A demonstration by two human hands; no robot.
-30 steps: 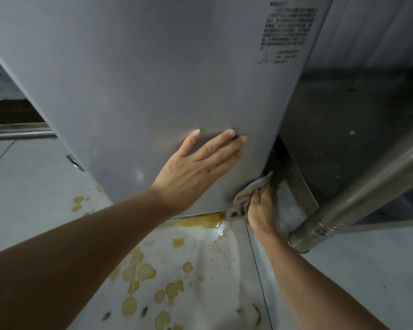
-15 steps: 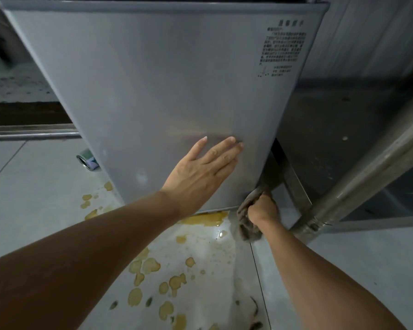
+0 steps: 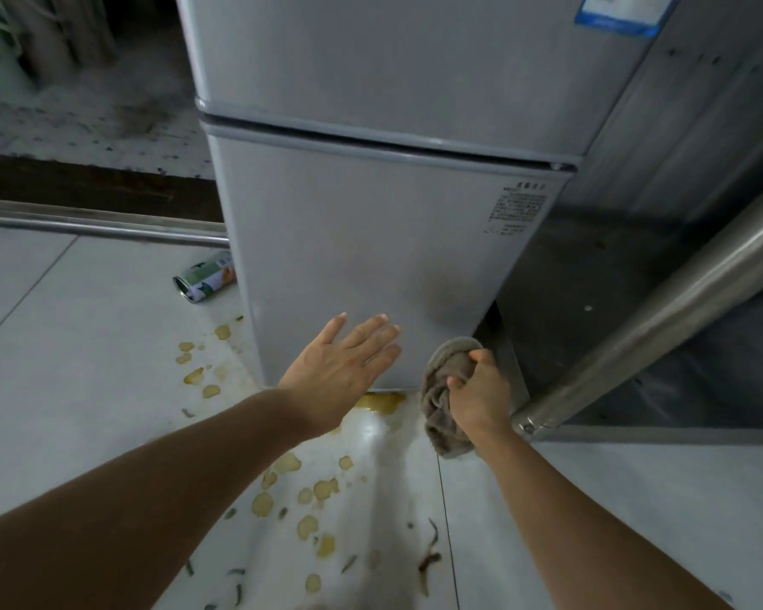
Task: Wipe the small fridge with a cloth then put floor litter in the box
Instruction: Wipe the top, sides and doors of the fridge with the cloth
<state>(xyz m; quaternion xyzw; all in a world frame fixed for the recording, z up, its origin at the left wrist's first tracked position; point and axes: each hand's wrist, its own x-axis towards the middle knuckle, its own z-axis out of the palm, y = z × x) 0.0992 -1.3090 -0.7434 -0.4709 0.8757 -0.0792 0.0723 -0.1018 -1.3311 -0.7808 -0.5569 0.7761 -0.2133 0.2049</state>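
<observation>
A small grey two-door fridge [image 3: 371, 222] stands on the tiled floor, filling the upper middle of the head view. My left hand [image 3: 349, 358] lies flat with straight fingers against the lower door near its bottom edge. My right hand [image 3: 476, 398] grips a bunched grey-brown cloth [image 3: 441, 389] at the fridge's lower right corner, where door and side panel meet. An empty can [image 3: 205, 277] lies on its side on the floor just left of the fridge. Small dark scraps of litter [image 3: 428, 561] are scattered on the tiles in front. No box is in view.
Yellow-brown stains [image 3: 313, 495] spot the white floor tiles in front of the fridge, with a puddle under its front edge. A thick steel pipe [image 3: 661, 319] slants across the right. A metal rail [image 3: 98, 226] runs along the floor at left, with a dark step behind it.
The view has pulled back and up, showing both fridge doors and the can. My right hand has drawn the cloth out from the corner gap and lifted it slightly. My left hand stays flat on the door.
</observation>
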